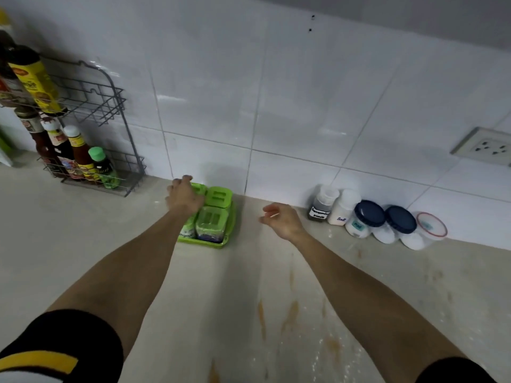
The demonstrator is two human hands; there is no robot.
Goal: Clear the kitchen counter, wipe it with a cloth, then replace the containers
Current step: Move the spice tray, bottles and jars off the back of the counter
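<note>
Reaching across the stained bench point(249, 299), the left hand point(184, 196) covers the far-left box in a green tray point(204, 240) by the wall, its fingers hidden so their grip cannot be told; the right hand point(282, 219) hovers nearby, fingers loosely curled apart.

Four green-lidded containers point(213, 214) are sitting in one tray point(231, 225); five jars point(367, 219) are lining the wall, four bottles point(80, 161) filling the rack's point(132, 150) lower shelf.
</note>
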